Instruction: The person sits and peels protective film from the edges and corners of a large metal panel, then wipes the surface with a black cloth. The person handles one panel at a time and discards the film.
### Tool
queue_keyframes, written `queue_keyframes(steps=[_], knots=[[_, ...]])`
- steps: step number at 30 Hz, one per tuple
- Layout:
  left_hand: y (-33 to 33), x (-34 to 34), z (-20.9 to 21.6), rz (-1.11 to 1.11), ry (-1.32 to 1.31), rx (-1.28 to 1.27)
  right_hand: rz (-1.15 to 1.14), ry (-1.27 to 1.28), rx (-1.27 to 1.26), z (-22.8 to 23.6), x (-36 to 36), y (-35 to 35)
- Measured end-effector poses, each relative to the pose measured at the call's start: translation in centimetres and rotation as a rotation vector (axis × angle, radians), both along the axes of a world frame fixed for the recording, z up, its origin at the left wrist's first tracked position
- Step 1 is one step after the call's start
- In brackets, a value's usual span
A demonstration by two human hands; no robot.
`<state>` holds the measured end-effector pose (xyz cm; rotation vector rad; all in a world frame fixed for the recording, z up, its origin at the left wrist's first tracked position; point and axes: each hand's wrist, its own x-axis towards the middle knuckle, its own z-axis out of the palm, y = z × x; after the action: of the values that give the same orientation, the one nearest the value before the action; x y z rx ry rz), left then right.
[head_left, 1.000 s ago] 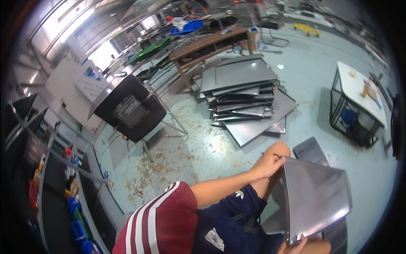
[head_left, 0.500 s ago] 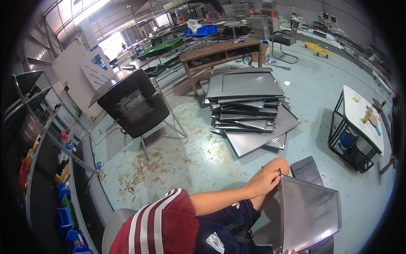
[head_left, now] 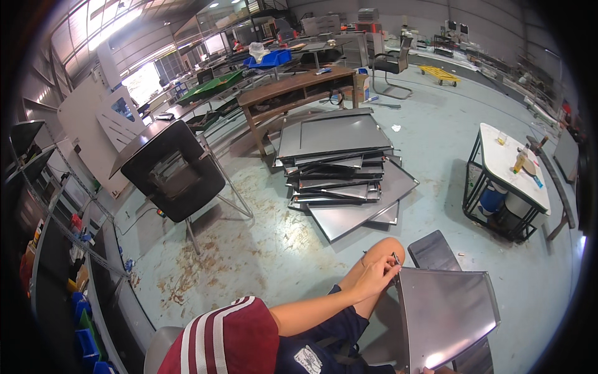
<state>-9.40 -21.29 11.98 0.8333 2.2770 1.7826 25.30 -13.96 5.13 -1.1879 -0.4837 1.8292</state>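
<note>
Head-worn fisheye, left of a pair, pitched down and forward over the wearer's left arm (head_left: pixel 314 316); left hand (head_left: pixel 377 277) and metal panel (head_left: pixel 447 315) sit close, lower right. Floor (head_left: pixel 261 262) fills the mid-range; the far wall (head_left: pixel 430 14) appears small, its depth hard to judge.

Sleeve (head_left: pixel 254 330): short, loose, maroon, ending near the elbow
Stripes (head_left: pixel 218 340): three white bands running lengthwise over the maroon cloth
Shorts (head_left: pixel 344 311): dark navy, hem above the knee
Patch (head_left: pixel 308 359): white, with dark print, on navy cloth
Strap (head_left: pixel 344 358): dark, narrow, near the patch
Left forearm (head_left: pixel 321 313): bare
Left hand (head_left: pixel 375 278): bare
Knee (head_left: pixel 387 249): bare, rounded
</note>
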Motion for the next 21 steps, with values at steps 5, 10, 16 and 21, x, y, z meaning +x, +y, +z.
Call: queue_keyframes(steps=[5, 10, 16, 21], knots=[[0.2, -0.3, -1.0, -0.076, -0.035, -0.169, -0.091, 0.114, -0.131, -2.4, 0.3, 1.1], [1.0, -0.6, -2.3, -0.071, -0.282, -0.078, -0.092, 0.167, -0.088, -2.2, -0.1, 1.8], [-0.1, 0.4, -2.2, -0.044, -0.114, -0.151, -0.173, 0.149, -0.122, -1.8, -0.5, 1.3], [-0.2, 0.9, -1.3, -0.041, 0.049, -0.210, -0.161, 0.137, -0.135, -2.3, -0.4, 1.2]])
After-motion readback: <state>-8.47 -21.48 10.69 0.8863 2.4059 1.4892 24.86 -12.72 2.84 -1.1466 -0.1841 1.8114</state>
